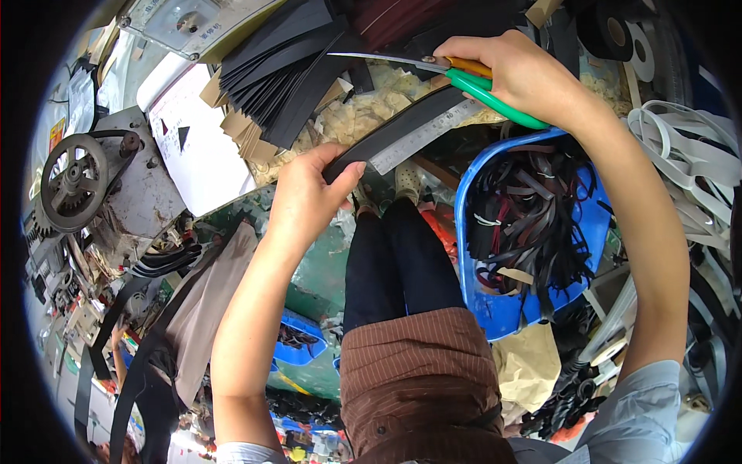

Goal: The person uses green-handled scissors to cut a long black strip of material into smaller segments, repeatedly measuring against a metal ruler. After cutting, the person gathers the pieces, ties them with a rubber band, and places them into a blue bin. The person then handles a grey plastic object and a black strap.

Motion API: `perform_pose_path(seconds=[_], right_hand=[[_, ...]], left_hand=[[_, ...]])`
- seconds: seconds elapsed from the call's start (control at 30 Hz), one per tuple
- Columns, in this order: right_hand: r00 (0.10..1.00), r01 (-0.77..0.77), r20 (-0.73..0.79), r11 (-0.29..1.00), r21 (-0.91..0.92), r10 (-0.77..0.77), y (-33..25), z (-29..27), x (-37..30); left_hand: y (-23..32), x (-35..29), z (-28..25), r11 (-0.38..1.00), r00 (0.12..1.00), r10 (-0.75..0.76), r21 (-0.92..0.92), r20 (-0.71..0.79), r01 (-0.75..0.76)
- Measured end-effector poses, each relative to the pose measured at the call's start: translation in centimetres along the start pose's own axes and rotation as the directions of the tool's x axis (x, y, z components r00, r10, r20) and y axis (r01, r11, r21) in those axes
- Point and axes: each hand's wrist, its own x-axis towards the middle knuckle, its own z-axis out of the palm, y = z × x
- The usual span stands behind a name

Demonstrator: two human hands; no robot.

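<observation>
the left hand [305,193] pinches the near-left end of a black strip [402,124] between thumb and fingers, probably to keep it from sliding; whether it also grips the ruler [425,135], i cannot tell. the right hand [533,81] is curled around the green-and-orange handles of the scissors [491,97], their blades pointing left above the strip, apparently clear of it. the strip and ruler lie side by side between the hands, which seems to let length be read along the edge. beyond the left hand, black pieces [286,69] fan out within reach. below the right hand, a blue bin [461,209] of dark offcuts [529,201] sits handily, perhaps to catch trimmings.
</observation>
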Motion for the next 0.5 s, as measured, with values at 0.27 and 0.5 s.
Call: perform_pose_path(seconds=[0.27, 0.5], right_hand=[[0.991, 0.113, -0.069, 0.991, -0.078, -0.118, 0.6, 0.4, -0.4], [0.996, 0.077, -0.050, 0.996, -0.048, -0.079, 0.2, 0.3, -0.4]], left_hand=[[-0.2, -0.1, 0.5, 1.000, 0.999, 0.013, 0.020, -0.046, -0.012], [-0.3, -0.2, 1.0, 1.000, 0.995, -0.008, -0.016, -0.101, 0.007]])
